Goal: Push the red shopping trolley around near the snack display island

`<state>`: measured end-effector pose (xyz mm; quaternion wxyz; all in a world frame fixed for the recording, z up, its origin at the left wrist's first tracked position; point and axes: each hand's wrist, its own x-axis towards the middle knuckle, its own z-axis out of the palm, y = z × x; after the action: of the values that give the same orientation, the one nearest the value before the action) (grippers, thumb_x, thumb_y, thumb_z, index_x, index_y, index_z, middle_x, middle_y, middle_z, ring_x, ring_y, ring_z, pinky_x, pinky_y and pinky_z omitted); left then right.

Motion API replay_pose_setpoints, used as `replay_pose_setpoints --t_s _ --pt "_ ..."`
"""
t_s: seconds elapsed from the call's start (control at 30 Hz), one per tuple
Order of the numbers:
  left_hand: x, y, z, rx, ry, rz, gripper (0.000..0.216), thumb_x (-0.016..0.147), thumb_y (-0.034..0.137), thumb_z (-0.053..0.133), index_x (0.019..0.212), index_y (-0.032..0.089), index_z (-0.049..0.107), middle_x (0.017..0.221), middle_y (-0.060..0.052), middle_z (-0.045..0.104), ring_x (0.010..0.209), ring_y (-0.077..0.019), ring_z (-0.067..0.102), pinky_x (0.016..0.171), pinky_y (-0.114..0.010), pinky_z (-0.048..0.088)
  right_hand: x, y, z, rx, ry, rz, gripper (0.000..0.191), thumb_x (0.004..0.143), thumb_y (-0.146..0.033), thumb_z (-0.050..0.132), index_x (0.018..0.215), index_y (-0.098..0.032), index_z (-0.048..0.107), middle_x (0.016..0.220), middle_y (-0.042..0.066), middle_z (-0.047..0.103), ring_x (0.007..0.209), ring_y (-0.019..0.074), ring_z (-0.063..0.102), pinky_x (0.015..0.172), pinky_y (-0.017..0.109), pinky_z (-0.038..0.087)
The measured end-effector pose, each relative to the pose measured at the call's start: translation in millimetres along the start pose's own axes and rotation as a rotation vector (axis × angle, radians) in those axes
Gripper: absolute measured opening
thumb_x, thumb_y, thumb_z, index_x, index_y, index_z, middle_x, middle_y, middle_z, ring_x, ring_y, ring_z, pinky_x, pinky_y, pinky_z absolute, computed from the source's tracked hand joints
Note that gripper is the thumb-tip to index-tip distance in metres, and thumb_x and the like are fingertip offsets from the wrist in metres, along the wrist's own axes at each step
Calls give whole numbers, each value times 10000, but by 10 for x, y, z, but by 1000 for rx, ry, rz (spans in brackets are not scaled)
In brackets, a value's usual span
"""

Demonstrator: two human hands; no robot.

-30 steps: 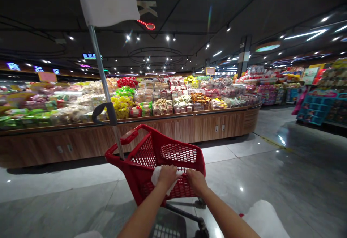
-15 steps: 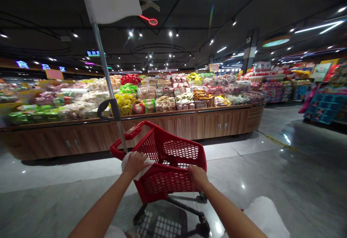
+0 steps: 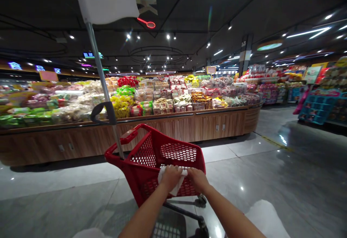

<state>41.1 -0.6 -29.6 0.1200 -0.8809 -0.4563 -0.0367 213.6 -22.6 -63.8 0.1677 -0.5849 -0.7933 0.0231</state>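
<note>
A red plastic shopping cart with perforated walls stands in front of me, its handle toward the left. My left hand is closed over a white cloth, pressing it around the cart's near top rim. Part of the cloth hangs down over the perforated side; whether it is fabric or paper I cannot tell. Just to the right, my right hand grips the same rim near its front corner, almost touching the left. A metal pole with a white flag-shaped board and a dark hook-like grip rises beside the handle.
Beyond the cart runs a long wooden display counter heaped with packaged snacks. Shelves of goods and a blue rack stand to the right. Glossy grey floor surrounds the cart's wheels.
My left hand has slid the cloth rightward along the rim, from near the handle to beside my right hand. The right hand keeps its place on the rim. The view has shifted slightly.
</note>
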Motion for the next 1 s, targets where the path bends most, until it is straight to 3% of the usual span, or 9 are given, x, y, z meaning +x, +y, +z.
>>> replay_pose_setpoints --t_s 0.17,0.27,0.33,0.4,0.53,0.73,0.83,0.9,1.0 --pt "-378 -984 -338 57 38 -10 257 938 346 469 889 192 668 861 -91 679 836 -235 632 765 -344 443 -7 1 -49 7 12 35 285 979 -228 356 947 -192 637 971 42 694 880 167 619 711 259 349" --pt "-618 -1529 -588 95 94 12 247 925 309 469 855 204 682 835 -83 687 830 -231 625 816 -365 436 -6 -15 -49 2 3 30 271 977 -231 365 952 -194 632 983 43 693 891 169 621 716 259 351" --pt "-720 -1730 -688 143 151 0 248 918 306 468 851 209 687 846 -84 692 868 -242 621 886 -402 415 4 -23 -30 -18 -1 31 269 977 -225 364 948 -193 629 978 47 691 895 174 624 722 262 357" --pt "-754 -1769 -701 179 198 -66 280 919 318 455 826 199 690 838 -95 695 885 -258 623 912 -430 401 14 -33 -4 -48 3 35 268 976 -209 357 950 -192 624 965 53 689 893 180 627 722 266 365" --pt "-611 -1412 -516 158 186 -226 333 923 305 421 814 160 700 804 -131 697 820 -288 640 789 -423 427 19 -72 17 -97 7 35 247 967 -179 364 961 -188 611 961 59 683 896 186 628 721 270 372" --pt "-78 -213 -141 -19 92 -240 327 933 277 410 887 148 707 841 -144 700 832 -281 660 740 -395 428 -6 -112 -23 -85 17 42 260 964 -168 357 966 -189 616 969 58 684 902 183 628 724 269 367" --pt "110 216 -34 -74 74 -251 326 932 245 400 904 136 706 854 -162 699 834 -291 667 731 -409 431 -15 -94 -12 -42 29 30 267 956 -168 368 973 -194 633 965 47 691 918 185 627 741 270 368" --pt "145 301 -5 -87 78 -240 340 941 264 393 907 136 706 867 -162 702 852 -298 666 737 -416 434 -19 -77 -2 -9 35 19 260 951 -180 386 980 -201 644 970 41 697 929 186 626 749 266 366" --pt "61 119 -34 -61 77 -154 350 947 289 397 905 136 709 869 -153 706 856 -300 662 738 -412 438 -23 -55 1 20 34 9 273 961 -210 378 999 -212 649 978 40 702 924 180 624 751 260 362"
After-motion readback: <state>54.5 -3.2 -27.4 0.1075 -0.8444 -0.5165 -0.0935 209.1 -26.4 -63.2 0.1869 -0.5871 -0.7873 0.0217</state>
